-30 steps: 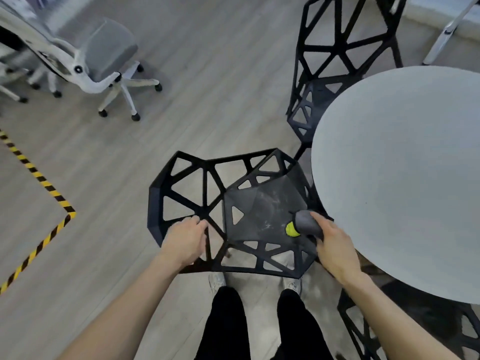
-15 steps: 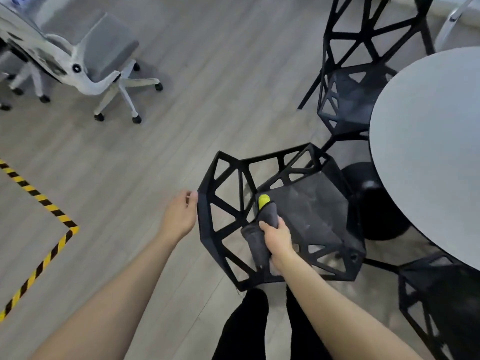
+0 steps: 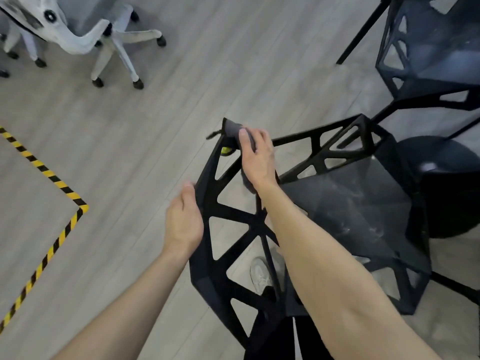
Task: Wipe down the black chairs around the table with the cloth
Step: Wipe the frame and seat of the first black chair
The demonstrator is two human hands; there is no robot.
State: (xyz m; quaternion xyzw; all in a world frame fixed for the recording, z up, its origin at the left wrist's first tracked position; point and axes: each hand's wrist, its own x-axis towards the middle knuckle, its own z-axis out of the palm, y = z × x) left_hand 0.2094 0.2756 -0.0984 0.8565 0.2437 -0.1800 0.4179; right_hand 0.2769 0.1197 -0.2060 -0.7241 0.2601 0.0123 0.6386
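Fingers (image 3: pixel 244 135) of my right hand (image 3: pixel 255 158) curl over the grey cloth (image 3: pixel 231 127), pressing it onto the black chair (image 3: pixel 345 203) backrest's top corner at twelve o'clock; my left hand (image 3: pixel 183 222) rests flat, fingers straight, against the backrest's edge at nine o'clock.

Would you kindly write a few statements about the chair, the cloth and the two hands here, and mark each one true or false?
1. The right hand holds the grey cloth on the top corner of the black chair's backrest. True.
2. The left hand grips a spray bottle. False: it holds nothing and rests at the backrest's outer edge.
3. The chair's seat shows pale dusty smears. True.
4. The cloth lies on the floor. False: it is up at the backrest corner.
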